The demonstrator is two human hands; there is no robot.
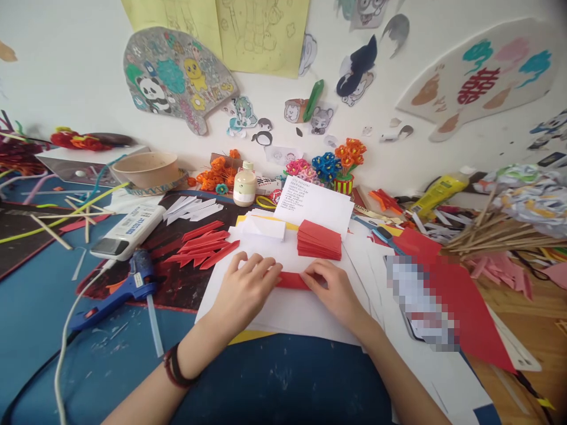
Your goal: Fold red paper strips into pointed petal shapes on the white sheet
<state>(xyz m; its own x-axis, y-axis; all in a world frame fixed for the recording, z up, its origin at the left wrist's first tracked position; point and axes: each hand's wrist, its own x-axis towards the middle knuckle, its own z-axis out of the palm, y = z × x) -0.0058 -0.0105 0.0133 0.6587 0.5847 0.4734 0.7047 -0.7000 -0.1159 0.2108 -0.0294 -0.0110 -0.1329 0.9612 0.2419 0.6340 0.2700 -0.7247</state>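
A small strip of red paper (pixel 293 280) lies on the white sheets (pixel 283 316) in front of me. At its left end my left hand (pixel 250 286) presses with bent fingers. My right hand (pixel 330 289) pinches the strip's right end between thumb and forefinger. Just beyond it sits a stack of red paper rectangles (pixel 319 241). Folded white paper pieces (pixel 263 228) are to the left of that stack. Farther left, several folded red pieces (pixel 204 245) lie in a loose pile on a dark mat (pixel 172 289).
A blue glue gun (pixel 119 292) and a white power strip (pixel 129 232) with a cable lie at left. A phone (pixel 416 301) and a large red sheet (pixel 469 313) are at right. A glue bottle (pixel 244 185) and paper flowers (pixel 326 171) stand by the wall.
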